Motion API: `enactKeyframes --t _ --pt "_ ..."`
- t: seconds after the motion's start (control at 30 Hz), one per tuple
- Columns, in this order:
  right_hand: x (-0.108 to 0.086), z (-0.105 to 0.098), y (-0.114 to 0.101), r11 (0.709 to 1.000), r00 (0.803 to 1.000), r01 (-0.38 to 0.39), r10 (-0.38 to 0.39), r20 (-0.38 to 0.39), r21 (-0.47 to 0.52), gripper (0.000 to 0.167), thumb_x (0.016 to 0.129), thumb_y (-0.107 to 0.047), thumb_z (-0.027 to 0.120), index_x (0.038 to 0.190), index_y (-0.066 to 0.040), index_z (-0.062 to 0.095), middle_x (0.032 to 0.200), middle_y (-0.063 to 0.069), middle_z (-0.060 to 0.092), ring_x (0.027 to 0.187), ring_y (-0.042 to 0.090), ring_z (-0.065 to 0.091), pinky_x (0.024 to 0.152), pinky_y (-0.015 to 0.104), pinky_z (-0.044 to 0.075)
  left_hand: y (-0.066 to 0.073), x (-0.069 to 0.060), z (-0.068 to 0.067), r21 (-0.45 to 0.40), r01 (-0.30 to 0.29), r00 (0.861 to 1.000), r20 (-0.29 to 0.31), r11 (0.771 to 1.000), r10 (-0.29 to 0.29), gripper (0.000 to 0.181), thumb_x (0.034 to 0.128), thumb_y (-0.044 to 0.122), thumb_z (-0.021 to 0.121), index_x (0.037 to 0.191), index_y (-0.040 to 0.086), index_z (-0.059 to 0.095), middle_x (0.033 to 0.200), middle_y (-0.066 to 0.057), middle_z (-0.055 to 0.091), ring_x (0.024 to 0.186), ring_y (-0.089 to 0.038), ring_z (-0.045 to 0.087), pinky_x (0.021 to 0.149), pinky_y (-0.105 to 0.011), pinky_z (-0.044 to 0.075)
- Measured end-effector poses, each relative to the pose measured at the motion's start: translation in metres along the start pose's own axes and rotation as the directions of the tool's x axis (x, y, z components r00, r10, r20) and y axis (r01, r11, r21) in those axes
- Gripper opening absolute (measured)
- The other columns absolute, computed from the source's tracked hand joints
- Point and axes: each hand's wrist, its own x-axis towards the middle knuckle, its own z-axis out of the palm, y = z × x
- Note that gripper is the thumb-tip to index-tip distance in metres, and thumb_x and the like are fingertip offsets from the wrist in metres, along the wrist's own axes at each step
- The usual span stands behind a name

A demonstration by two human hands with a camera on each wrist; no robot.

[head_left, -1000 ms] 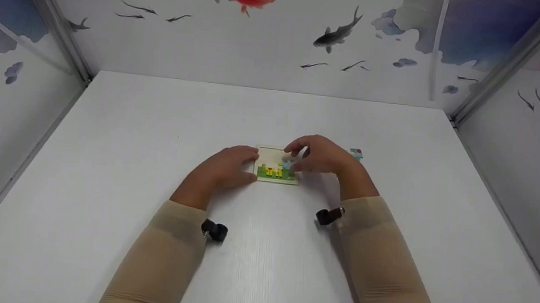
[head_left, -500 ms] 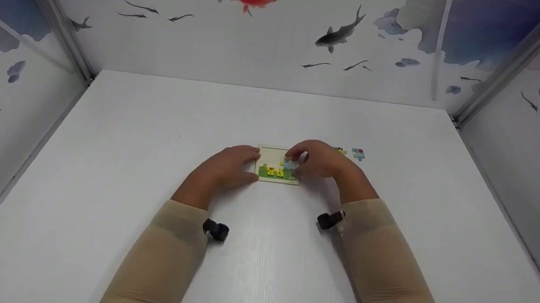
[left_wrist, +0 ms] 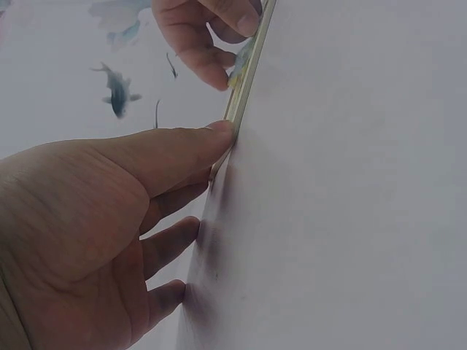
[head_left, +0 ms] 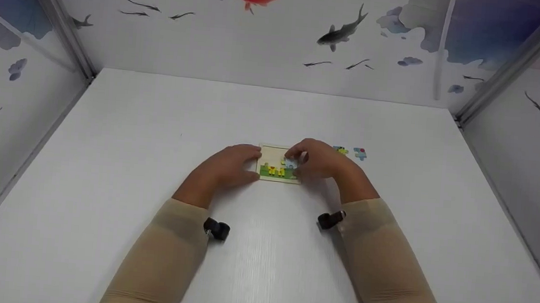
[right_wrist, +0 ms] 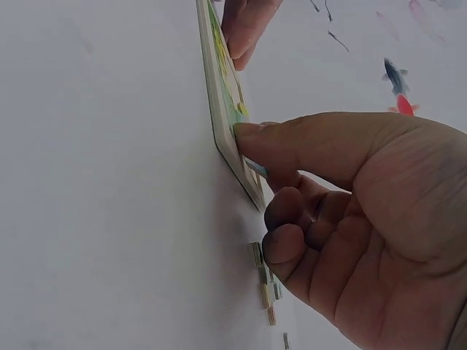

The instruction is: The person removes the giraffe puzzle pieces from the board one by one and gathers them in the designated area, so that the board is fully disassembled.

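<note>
A small pale puzzle board [head_left: 272,154] lies on the white table, green and yellow pieces [head_left: 275,171] along its near side. My left hand [head_left: 222,171] holds its left edge, thumb at the near corner and forefinger at the far one; in the left wrist view the thumb of this hand [left_wrist: 95,204] touches the board's rim [left_wrist: 250,80], other fingertips rest on the table. Over the board's right side, my right hand [head_left: 320,160] pinches a light-blue piece [head_left: 291,164]. The right wrist view shows that piece [right_wrist: 255,168] partly hidden by the hand [right_wrist: 365,189].
Beyond the right hand lie loose pieces: a yellow-and-blue one [head_left: 342,150], partly behind the hand, and a blue one with a red spot [head_left: 360,154]. White walls with painted fish stand behind the table [head_left: 273,108] and at its sides.
My right hand has moved slightly down and toward the board's right edge, uncovering the yellow-and-blue loose piece. The left hand keeps its hold on the board.
</note>
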Motion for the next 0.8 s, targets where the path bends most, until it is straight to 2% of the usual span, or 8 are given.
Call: enactKeyframes --t 0.13,0.37,0.67,0.8 --pt "-0.0009 -0.0009 -0.0018 1.0 1.0 0.003 -0.003 -0.004 -0.002 0.042 0.094 -0.016 0.08 0.133 -0.03 0.072 0.13 0.0 0.063 0.121 0.028 0.06 0.107 0.047 0.056 -0.0009 0.0012 0.0004 0.013 -0.01 1.0 0.005 1.0 0.01 0.068 0.1035 0.037 0.068 0.166 0.024 0.043 0.176 0.004 0.036 0.167 -0.023 0.026 0.137 -0.047 0.023" --pt "-0.0022 -0.0024 -0.0036 0.999 0.999 0.052 -0.052 -0.017 -0.015 0.039 0.095 -0.013 0.08 0.13 -0.027 0.073 0.13 0.003 0.065 0.122 0.03 0.059 0.107 0.048 0.056 0.0012 0.0015 -0.0008 0.035 -0.018 1.0 0.017 0.999 0.018 0.067 0.1041 0.036 0.067 0.165 0.02 0.043 0.176 0.003 0.036 0.167 -0.024 0.026 0.137 -0.047 0.023" --pt "-0.0006 -0.0018 -0.0068 1.0 1.0 -0.019 0.019 0.004 -0.003 0.034 0.093 -0.012 0.081 0.122 -0.031 0.078 0.124 0.002 0.067 0.116 0.027 0.06 0.102 0.044 0.058 0.0019 0.0011 -0.0016 0.046 -0.023 1.0 0.016 0.999 0.022 0.067 0.1048 0.036 0.067 0.166 0.019 0.043 0.176 0.002 0.035 0.167 -0.025 0.026 0.137 -0.047 0.023" --pt "-0.0005 -0.0023 -0.0041 1.0 1.0 -0.019 0.019 0.006 -0.008 0.036 0.093 -0.015 0.08 0.126 -0.031 0.078 0.122 0.002 0.068 0.114 0.026 0.061 0.098 0.042 0.058 0.0016 0.0005 -0.0006 0.038 -0.024 1.0 0.008 0.999 0.024 0.067 0.1043 0.035 0.067 0.165 0.018 0.044 0.176 0.002 0.036 0.167 -0.025 0.026 0.137 -0.047 0.023"
